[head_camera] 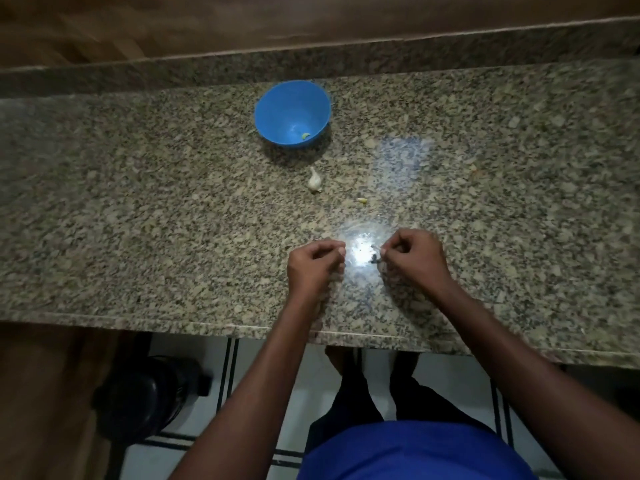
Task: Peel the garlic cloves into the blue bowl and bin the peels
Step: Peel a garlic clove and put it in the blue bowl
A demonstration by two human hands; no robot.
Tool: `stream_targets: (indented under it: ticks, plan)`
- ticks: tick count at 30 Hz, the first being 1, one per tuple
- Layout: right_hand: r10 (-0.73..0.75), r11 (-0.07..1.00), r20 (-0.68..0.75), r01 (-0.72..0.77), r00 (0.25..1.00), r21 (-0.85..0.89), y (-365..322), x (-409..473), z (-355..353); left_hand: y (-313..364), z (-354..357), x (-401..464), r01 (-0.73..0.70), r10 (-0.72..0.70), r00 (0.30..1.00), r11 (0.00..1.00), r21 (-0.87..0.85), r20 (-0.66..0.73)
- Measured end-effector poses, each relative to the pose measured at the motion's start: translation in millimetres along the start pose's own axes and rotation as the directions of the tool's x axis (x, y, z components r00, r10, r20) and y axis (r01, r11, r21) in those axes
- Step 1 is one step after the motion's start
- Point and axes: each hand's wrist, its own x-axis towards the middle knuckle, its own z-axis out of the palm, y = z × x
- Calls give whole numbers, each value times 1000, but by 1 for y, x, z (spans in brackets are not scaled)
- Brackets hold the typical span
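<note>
Now, step in hand: peeling looks under way, judged from one peeled clove (305,135) already lying in the blue bowl (270,112) and the two hands working low on the bench (138,202).
Left hand (317,265): fingers curled in toward the thumb; whether a clove sits inside the curl cannot be told, since nothing shows between the fingertips.
Right hand (410,258): fingers curled, thumb and forefinger pinching a small pale scrap (377,251), most likely a peel or a bit of clove; glare on the stone blurs it.
Hands apart: a bright reflection lies between them, and they do not touch.
Garlic still to do: a part bulb (314,181) rests on the bench just in front of the bowl, unpeeled.
Loose bit: a small yellowish piece (362,200) lies to the right of the bulb; clove or peel, too small to tell.
Bin: a dark round bin (145,396) stands on the floor below the bench edge, to the person's left.
Next move, as a guess: strip the skin free with the fingertips, drop the bare clove in the bowl, and keep the scraps gathered for the bin.
</note>
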Motion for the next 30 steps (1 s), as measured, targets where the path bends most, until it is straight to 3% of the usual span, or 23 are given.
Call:
stream_targets:
  ticks: [3, 10, 20, 30]
  plan:
    - [-58, 991, 70, 49, 996, 126, -26, -8, 19, 10, -27, -12, 83, -87, 996, 960, -266, -2]
    - [-204, 964, 238, 152, 950, 219, -89, -32, 69, 30, -92, -44, -17, -39, 996, 816, -578, -85]
    - [-290, 952, 452, 205, 844, 229, -165, -93, 207, -6, -246, -84, -174, -68, 957, 644, -745, -282]
    - [-277, 959, 536, 263, 798, 104, -226, -216, 455, -100, -513, -121, -235, -119, 920, 597, -767, -374]
